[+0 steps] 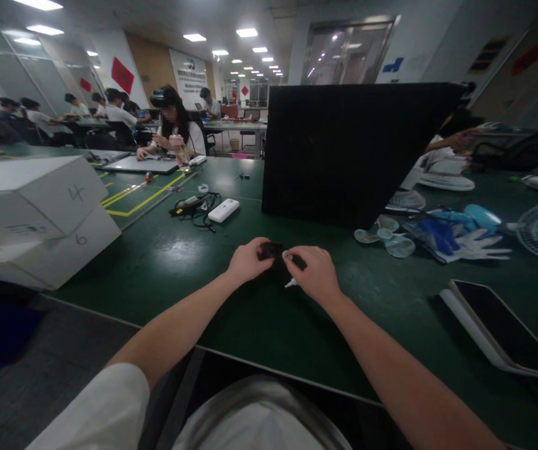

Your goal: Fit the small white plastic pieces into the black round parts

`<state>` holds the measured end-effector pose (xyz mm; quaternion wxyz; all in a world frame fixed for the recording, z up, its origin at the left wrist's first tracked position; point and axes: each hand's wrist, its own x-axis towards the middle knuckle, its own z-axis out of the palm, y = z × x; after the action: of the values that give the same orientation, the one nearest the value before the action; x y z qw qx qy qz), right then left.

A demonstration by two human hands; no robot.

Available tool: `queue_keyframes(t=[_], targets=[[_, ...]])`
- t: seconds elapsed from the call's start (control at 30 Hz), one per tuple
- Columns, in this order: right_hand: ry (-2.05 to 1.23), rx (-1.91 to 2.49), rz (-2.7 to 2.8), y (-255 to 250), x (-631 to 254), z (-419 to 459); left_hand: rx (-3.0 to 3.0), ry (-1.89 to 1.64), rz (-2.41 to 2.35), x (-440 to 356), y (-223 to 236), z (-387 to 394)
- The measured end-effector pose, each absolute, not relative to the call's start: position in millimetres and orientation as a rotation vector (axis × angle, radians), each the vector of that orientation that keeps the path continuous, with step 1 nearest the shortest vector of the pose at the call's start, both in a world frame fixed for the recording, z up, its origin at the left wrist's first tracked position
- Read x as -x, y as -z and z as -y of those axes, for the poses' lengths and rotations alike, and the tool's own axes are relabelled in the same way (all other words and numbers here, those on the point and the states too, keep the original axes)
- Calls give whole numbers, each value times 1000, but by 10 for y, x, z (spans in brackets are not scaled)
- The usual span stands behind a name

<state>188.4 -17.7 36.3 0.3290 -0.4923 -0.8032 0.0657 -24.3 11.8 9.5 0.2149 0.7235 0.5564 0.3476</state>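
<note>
The left hand (pixel 250 261) is gripping a small black part (pixel 270 251), and the right hand (pixel 314 270) is pinching a small pale round piece (pixel 287 255) just beside it at 3 o'clock — whether the two are touching is hard to tell. Both are being held over the green tabletop (pixel 250 331). Beyond, a white device (pixel 224 210) is lying at 10 o'clock, a large black panel (pixel 344 156) is standing at 1 o'clock, and clear blades (pixel 399 245) are lying at 3 o'clock.
</note>
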Motion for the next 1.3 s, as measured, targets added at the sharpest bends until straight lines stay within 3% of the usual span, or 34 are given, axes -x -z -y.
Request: queue_keyframes(t=[0.5,0.97,1.3], targets=[[-204,1162,2158,-312,-1893,162,-1817,-915,-1121,139,-14,-51],[-88,1119,2311,-315,-1960,222,-1821,-869,-1126,146,22,-87],[-214,1227,2189,-452,-2266,122,-1685,-895,-1179,172,14,-143]])
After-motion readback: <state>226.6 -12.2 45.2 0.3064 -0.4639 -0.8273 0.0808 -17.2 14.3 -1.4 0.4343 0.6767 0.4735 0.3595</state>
